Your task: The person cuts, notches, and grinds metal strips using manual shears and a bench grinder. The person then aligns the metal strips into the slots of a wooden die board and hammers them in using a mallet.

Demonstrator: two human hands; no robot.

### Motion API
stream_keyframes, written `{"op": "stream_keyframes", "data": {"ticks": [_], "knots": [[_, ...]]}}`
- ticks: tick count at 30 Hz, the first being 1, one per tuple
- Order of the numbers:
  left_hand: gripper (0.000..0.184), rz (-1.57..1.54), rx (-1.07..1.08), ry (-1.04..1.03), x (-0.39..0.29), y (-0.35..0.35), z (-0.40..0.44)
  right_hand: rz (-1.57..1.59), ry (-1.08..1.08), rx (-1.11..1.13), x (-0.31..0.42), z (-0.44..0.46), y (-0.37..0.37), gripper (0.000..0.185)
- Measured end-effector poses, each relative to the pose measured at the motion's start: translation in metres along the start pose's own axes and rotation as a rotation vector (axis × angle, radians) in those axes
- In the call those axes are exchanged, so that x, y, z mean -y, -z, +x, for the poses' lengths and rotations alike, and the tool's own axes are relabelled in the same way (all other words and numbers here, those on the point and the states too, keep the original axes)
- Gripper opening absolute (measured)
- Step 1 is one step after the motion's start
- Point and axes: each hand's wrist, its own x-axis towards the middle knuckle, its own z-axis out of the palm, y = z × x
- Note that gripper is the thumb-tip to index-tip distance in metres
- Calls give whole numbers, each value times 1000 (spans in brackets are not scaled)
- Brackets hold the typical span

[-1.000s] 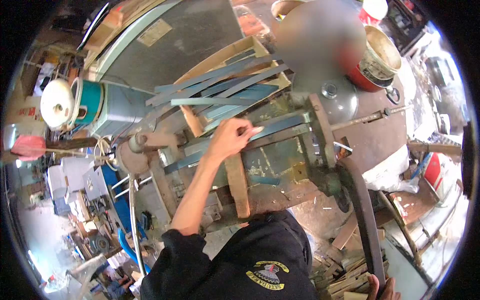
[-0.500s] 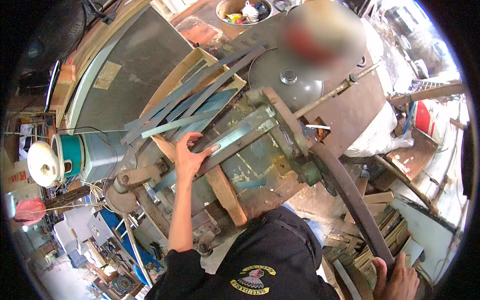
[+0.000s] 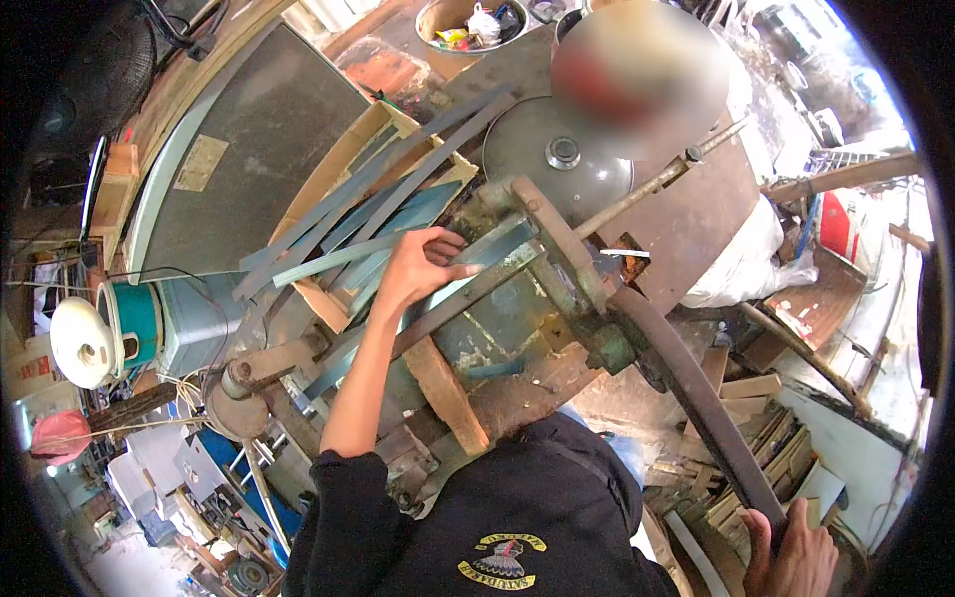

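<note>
My left hand [image 3: 423, 267] is on a thin metal strip [image 3: 497, 244] lying along the bed of a metal lever cutter [image 3: 562, 234]; its thumb and fingers are bent around the strip's edge. At the lower right my right hand [image 3: 793, 557] is wrapped round the lower end of the cutter's long handle [image 3: 696, 403]. Behind my left hand, several dark metal strips [image 3: 398, 199] lie across an open cardboard box [image 3: 308, 199]. A wooden block [image 3: 445, 393] sits below the bed, with a small strip piece [image 3: 494, 369] beside it.
Beyond the cutter lies a glass lid [image 3: 557, 164]. A bucket of bags [image 3: 470, 38] stands at the top. On the left are a teal and white container [image 3: 129, 323] and a fan [image 3: 90, 85]. Wood scraps [image 3: 771, 478] and a white sack [image 3: 741, 264] are on the right.
My left hand first slid back down the cutter bed, then moved up along the strip toward the blade end. My right hand has stayed on the handle while the view shifted.
</note>
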Motion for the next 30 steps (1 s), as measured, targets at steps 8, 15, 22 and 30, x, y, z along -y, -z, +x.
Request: {"op": "stream_keyframes", "data": {"ticks": [8,15,22,30], "knots": [[63,-13,201,240,-23,-20,39,-1,-3,-24,39,1,46,59],[52,13,162,164,-14,-24,42,23,15,-9,-18,10,-49,58],[46,181,83,-29,-7,-26,44,723,312,-432,-15,140,-322,37],[31,302,-190,-232,-1,1,6,775,301,-506,-2,131,-306,41]]}}
